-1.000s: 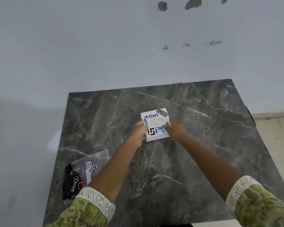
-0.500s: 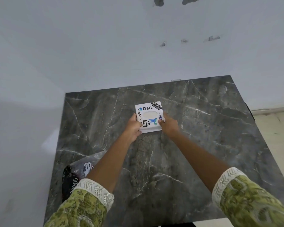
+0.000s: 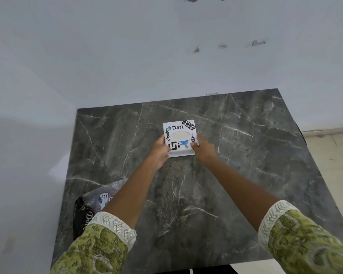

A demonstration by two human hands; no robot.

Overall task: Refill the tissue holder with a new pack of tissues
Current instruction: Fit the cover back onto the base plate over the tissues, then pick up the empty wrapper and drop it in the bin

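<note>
A white square tissue holder [image 3: 179, 135] with stickers on its lid sits flat on the dark marble table [image 3: 246, 155], a little beyond the middle. An oval opening in the lid shows pale tissue inside. My left hand [image 3: 160, 150] grips the holder's near-left corner, thumb on the lid. My right hand [image 3: 203, 150] grips the near-right corner. A plastic pack wrapper [image 3: 93, 202], part clear and part black with white lettering, lies at the table's near-left, partly hidden by my left arm.
The table stands in a corner, with white walls [image 3: 166, 56] behind it and on the left. Pale floor tiles [image 3: 333, 155] show past the table's right edge. Green patterned sleeves cover my forearms at the bottom of the view.
Both hands have carried the holder away from me and set it down flat on the table, further back than before. The wrapper has not moved.
</note>
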